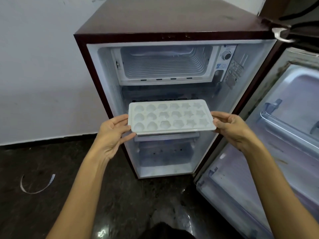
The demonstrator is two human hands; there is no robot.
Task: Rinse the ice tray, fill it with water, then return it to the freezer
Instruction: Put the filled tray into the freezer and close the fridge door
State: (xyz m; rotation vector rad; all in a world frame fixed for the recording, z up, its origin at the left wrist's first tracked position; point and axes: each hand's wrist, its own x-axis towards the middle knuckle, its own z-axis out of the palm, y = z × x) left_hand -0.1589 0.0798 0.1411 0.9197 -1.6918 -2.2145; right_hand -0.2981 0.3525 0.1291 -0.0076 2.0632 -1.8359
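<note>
A white ice tray (170, 116) with heart and star shaped cells is held level in front of the open fridge. My left hand (114, 133) grips its left end, thumb on top and fingers underneath. My right hand (231, 126) pinches its right end the same way. The cells look shiny, as if water is in them. The freezer compartment (165, 64) is at the top of the fridge, its flap is open and its inside looks bare. The tray hangs below the freezer, at the height of the fridge's middle shelf.
The small maroon fridge (172, 18) stands against a white wall (38, 66). Its door (284, 135) is swung open on the right, with door shelves. A thermostat dial (226, 55) sits right of the freezer. A white strip (34, 187) lies on the dark floor at left.
</note>
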